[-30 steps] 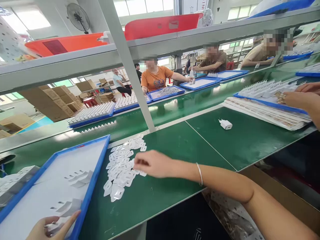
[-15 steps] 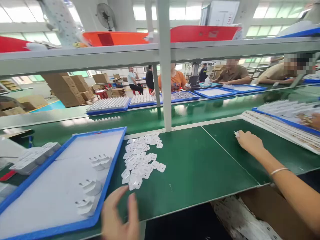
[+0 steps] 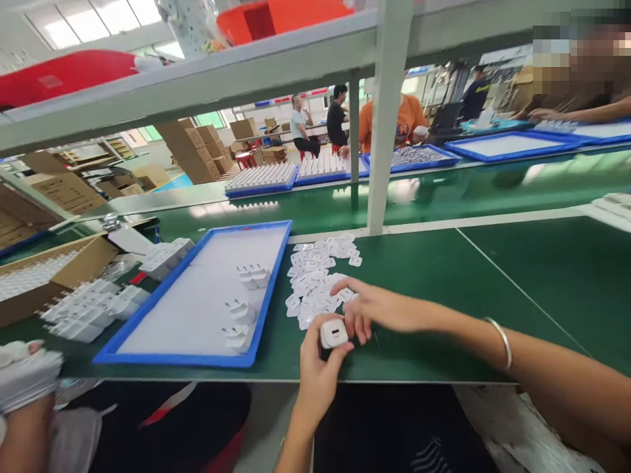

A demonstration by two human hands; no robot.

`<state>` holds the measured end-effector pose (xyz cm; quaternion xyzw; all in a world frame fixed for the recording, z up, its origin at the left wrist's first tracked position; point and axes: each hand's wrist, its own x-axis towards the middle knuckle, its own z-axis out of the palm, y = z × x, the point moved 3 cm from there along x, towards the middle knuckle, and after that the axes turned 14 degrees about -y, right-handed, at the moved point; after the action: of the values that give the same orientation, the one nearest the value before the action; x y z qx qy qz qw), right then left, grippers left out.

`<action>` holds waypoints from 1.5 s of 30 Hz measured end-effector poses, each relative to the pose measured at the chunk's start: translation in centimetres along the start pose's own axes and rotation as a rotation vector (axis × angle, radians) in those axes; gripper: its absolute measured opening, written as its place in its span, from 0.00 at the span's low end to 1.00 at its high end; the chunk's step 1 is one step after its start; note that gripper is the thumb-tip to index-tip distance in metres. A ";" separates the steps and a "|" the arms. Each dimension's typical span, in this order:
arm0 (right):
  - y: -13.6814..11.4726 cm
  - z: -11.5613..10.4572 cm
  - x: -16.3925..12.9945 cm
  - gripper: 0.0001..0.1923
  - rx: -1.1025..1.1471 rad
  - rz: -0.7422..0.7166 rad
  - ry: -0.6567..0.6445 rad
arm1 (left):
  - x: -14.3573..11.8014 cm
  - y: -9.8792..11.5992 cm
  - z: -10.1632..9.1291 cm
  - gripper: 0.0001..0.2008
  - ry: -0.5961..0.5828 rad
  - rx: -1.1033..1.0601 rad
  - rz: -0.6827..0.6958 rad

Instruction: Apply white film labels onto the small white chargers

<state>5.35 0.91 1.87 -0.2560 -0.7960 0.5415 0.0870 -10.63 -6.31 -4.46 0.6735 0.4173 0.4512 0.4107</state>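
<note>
My left hand (image 3: 318, 361) is closed around a white charger (image 3: 334, 334), whose end face with a dark USB slot points up toward me. Right beside it, my right hand (image 3: 367, 309) has its index finger stretched out over a pile of thin white plastic face plates (image 3: 310, 279). Its other fingers hang down close to the charger; nothing shows in them. To the left lies a blue-rimmed tray (image 3: 197, 295) with a white lining, and several white plug housings (image 3: 240, 310) with pins stand along its right side.
More white plug housings (image 3: 93, 309) sit left of the tray, near a cardboard box (image 3: 83, 263). A co-worker's gloved hand (image 3: 29, 374) is at the lower left. A shelf post (image 3: 384, 131) rises behind the pile. Across the bench, filled trays (image 3: 261, 180) stand before a person in orange (image 3: 411, 121).
My left hand was open and empty; now it grips the charger. My right hand came left from the far right, where a small white piece showed at its fingertips. The view swung left.
</note>
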 end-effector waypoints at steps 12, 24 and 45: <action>6.9 -3.1 0.4 0.10 -0.331 0.194 0.291 | 0.7 0.8 0.4 0.18 -0.045 -0.218 -0.214; 5.7 -3.2 0.2 0.10 -0.403 0.327 0.132 | 0.7 1.0 0.8 0.17 -0.081 -0.285 -0.202; 4.1 -2.4 -2.3 0.04 -0.135 0.302 0.182 | 0.5 1.9 1.0 0.19 -0.235 0.056 -0.126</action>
<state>9.59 2.89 -0.54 -0.4257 -0.7718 0.4685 0.0593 -9.19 -6.60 -2.76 0.7052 0.4205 0.3307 0.4652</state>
